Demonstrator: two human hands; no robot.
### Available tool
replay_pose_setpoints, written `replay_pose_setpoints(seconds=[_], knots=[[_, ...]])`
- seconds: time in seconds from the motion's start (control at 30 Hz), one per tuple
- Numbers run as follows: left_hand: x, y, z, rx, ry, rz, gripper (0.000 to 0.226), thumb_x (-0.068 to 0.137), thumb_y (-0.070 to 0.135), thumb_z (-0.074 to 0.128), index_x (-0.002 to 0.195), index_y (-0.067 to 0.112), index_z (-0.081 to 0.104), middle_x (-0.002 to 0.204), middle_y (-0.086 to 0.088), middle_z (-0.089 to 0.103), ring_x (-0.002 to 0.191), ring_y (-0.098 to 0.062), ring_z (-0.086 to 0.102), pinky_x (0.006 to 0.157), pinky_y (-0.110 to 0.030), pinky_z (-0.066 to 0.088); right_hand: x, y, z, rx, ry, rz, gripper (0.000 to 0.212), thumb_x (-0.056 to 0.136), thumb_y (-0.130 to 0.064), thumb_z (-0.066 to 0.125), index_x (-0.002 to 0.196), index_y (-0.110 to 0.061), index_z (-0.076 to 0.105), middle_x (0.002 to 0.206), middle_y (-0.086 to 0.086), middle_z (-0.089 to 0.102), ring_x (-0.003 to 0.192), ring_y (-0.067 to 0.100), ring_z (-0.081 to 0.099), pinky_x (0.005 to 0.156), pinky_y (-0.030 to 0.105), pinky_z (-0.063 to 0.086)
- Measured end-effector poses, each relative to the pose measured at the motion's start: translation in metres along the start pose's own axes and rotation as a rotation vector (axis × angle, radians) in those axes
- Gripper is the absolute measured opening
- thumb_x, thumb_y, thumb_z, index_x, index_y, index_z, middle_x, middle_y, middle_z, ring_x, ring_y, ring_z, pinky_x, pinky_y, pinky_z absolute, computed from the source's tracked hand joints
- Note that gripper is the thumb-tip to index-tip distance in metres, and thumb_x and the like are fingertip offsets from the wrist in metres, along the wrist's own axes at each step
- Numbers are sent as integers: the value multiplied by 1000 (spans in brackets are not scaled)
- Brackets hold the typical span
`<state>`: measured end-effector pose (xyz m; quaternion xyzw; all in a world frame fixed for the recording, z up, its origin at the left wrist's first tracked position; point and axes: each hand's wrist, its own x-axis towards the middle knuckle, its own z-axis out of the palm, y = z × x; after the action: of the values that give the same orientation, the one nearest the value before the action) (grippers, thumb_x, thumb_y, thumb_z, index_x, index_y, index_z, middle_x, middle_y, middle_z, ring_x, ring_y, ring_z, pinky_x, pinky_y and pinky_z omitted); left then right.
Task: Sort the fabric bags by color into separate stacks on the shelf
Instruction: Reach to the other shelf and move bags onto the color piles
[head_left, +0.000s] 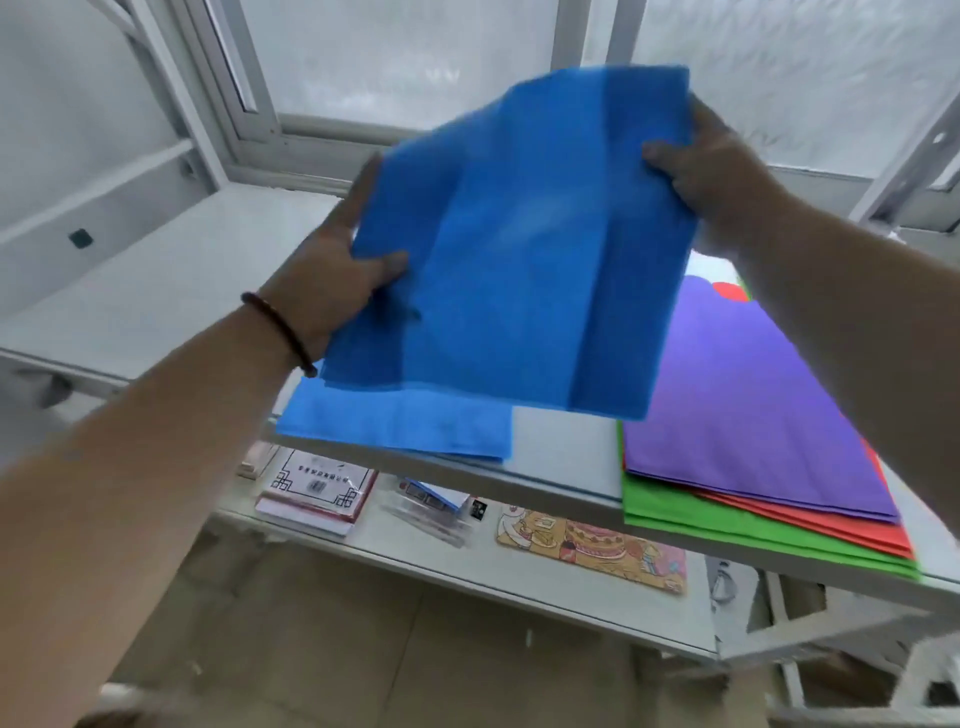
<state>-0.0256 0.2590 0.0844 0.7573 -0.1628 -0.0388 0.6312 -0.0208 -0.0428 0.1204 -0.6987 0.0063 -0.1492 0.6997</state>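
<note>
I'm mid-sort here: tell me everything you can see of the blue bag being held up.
The blue bag is a flat sheet of thin, matte, non-woven-looking fabric with vertical fold creases. It is held in the air, tilted, above the shelf. The left hand grips its left edge and the right hand its upper right edge. No handles show.

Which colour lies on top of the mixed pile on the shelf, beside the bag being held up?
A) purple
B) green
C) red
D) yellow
A: a purple bag tops the pile, with red and green edges showing beneath it, right of the blue bag that both hands hold.
</note>
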Motion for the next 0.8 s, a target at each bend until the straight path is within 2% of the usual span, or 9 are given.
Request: replay_pose_setpoints(seconds=[0.13,0.27,0.33,0.37,0.47,0.53,0.63,0.7,0.8], knots=[[20,-15,-56,-4,29,58,71,89,-2,54,140,41,31,132,9,56,108,-11,62,80,-25,57,18,18,57,84,47,24,34,90,8,45,119,-10,49,77,-2,72,63,15,68,58,32,57],[27,-83,-74,-34,-32,-322,35,90,-4,50,119,16,54,112,-1,64,82,-12,70,60,-21,58,18,90,95,-62,69,343,13,91,-3,52,90,-15,57,80,4,66,53,12,66,52,27,55],[24,-115,-73,58,-61,-560,16,91,1,51,104,7,59,102,-7,63,55,-7,68,48,-19,55,11,129,105,-155,107,584,10,89,-12,60,81,-12,54,85,8,60,59,18,63,53,27,54],[23,-130,-73,85,-69,-616,16,91,2,52,106,3,58,98,-8,64,52,-9,66,49,-21,56,9,149,107,-240,116,652,12,86,-11,63,81,-10,53,86,9,58,65,21,60,57,28,51],[24,-150,-68,181,-27,-562,21,90,-1,53,111,3,53,104,-8,59,50,-4,61,48,-15,52,7,179,112,-429,156,664,26,75,-2,64,100,4,59,90,13,57,79,24,55,68,35,45],[28,-155,-68,254,9,-506,31,89,1,55,120,3,53,107,-5,57,64,-9,63,55,-15,52,8,182,112,-461,199,628,34,74,-1,63,107,5,62,91,12,59,81,24,56,72,37,49],[30,-158,-69,353,18,-466,46,86,9,59,130,10,48,126,-10,59,105,-28,62,94,-39,50,9,182,111,-544,276,582,27,72,-3,62,98,3,65,84,11,59,77,22,55,69,34,48],[32,-155,-66,401,26,-468,53,87,12,57,137,12,42,133,-11,55,114,-30,58,100,-41,45,7,184,111,-602,303,563,17,72,-5,60,88,-2,66,81,9,58,76,21,54,68,31,47],[36,-151,-60,531,107,-486,55,89,19,55,139,8,33,137,-16,46,119,-34,50,95,-35,41,3,181,113,-644,320,543,8,77,-12,60,85,-10,59,81,8,52,75,23,50,66,33,46]])
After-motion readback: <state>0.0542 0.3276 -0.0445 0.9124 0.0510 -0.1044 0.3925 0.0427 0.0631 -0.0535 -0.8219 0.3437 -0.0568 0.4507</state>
